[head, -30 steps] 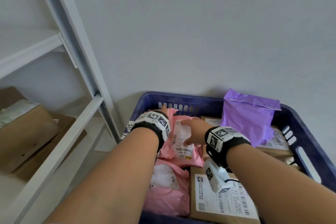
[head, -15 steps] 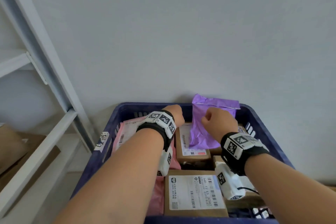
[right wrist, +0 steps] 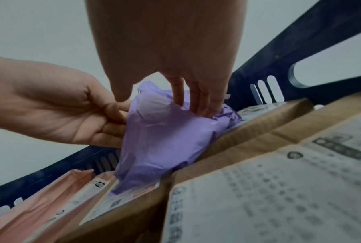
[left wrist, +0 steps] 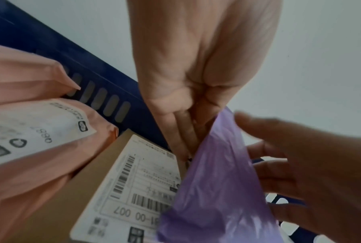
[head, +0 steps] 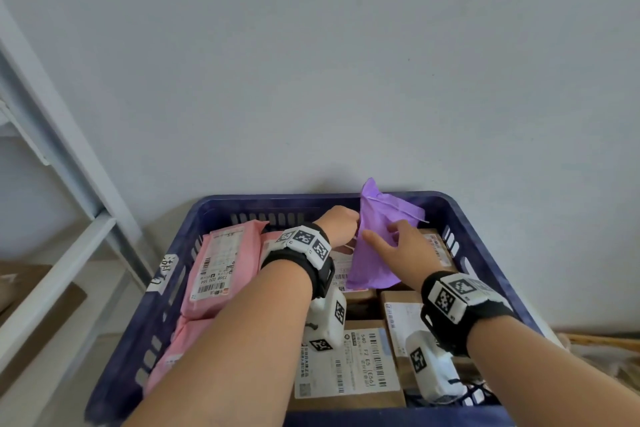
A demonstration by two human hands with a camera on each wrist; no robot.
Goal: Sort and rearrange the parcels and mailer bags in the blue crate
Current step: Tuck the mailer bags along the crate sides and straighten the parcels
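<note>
**packrat_88:** Since that purple mailer bag point(head: 375, 246) is soft and slippery-looking, I'd guess it could slide out and flop across the cardboard boxes point(head: 349, 367) below. The left hand point(head: 341, 224) only has a narrow grip pinching its left edge, and the right hand point(head: 403, 248) just lies on it with loose fingers, not really clamping anything.

**crate_dad:** Agreed, and a corner could snag on the blue crate point(head: 242, 206) rim, since the bag stands up at the far wall and pokes above it.

**packrat_88:** What's the bag like?

**crate_dad:** Thin, crinkled lilac plastic, puffy in the middle, no label showing. It sits at the back of the crate on top of a labelled box, with pink mailer bags point(head: 221, 267) stacked along the left side.
</note>
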